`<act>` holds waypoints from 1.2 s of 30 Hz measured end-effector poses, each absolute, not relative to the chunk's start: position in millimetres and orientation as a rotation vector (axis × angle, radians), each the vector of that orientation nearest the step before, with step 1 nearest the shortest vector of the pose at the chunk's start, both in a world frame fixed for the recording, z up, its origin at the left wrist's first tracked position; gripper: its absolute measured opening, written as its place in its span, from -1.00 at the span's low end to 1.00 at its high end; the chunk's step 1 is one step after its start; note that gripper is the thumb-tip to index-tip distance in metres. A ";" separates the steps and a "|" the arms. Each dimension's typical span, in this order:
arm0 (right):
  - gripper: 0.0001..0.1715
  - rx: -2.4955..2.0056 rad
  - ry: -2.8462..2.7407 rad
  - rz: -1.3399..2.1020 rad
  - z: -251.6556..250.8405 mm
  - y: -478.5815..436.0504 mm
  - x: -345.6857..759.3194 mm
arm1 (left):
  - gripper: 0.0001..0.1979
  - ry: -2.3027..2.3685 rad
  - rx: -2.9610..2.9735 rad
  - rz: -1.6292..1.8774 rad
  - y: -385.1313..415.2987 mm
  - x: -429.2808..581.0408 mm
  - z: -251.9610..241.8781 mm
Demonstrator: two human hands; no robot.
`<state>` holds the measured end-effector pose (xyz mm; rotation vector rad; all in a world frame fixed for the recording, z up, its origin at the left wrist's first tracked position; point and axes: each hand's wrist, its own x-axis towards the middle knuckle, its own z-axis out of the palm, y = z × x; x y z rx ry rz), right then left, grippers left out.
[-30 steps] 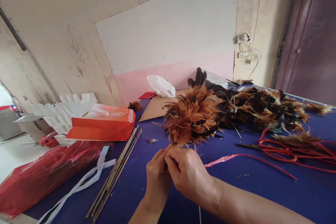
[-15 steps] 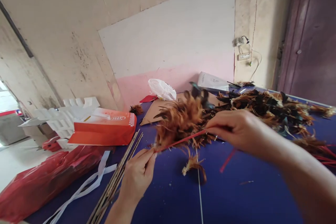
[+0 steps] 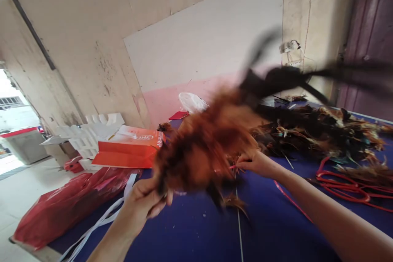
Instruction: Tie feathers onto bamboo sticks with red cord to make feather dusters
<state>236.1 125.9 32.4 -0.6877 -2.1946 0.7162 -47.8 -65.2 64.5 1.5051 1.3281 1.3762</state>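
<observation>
My left hand is closed around the base of a bundle of brown and black feathers. The bundle is blurred by motion and spreads up and to the right across the middle of the view. My right hand, fingers pinched, grips a red string whose short stretch leads toward the bundle; its tail trails to the lower right. Feathers hide part of the string between the hands. A loose brown feather tuft lies on the blue table under the bundle.
A large pile of dark and brown feathers and a coil of red string lie at the right. At left are an orange paper bag, a red plastic bag and white strips. A white plastic bag stands behind.
The feather bundle has swung up and toward me, its dark tips now sweeping right. My left hand has moved left and turned; my right hand is slightly lower, still on the string.
</observation>
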 end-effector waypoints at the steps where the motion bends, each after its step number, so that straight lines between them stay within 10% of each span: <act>1: -0.63 -0.690 -2.258 0.760 33.0 123.7 236.6 | -0.70 1.280 1.281 1.548 -53.7 -49.2 59.4; 9: -0.73 -0.639 -2.542 1.165 90.2 81.1 263.6 | -0.95 1.008 0.574 1.832 9.1 -35.9 32.0; 16: -0.79 -0.920 -2.724 0.869 75.0 99.2 268.4 | -0.76 0.870 0.476 1.770 9.7 -16.0 23.3; 22: -0.42 -0.733 -2.384 1.145 55.0 71.2 211.8 | -0.87 0.658 0.475 1.662 -2.4 13.9 13.4; 27: -0.73 -0.795 -2.323 1.007 24.3 39.5 167.0 | -0.82 0.716 0.573 1.575 -4.3 23.6 5.5; 36: -0.69 -0.880 -2.303 0.497 19.2 28.4 171.1 | -0.82 0.762 0.609 1.612 -0.9 23.9 0.7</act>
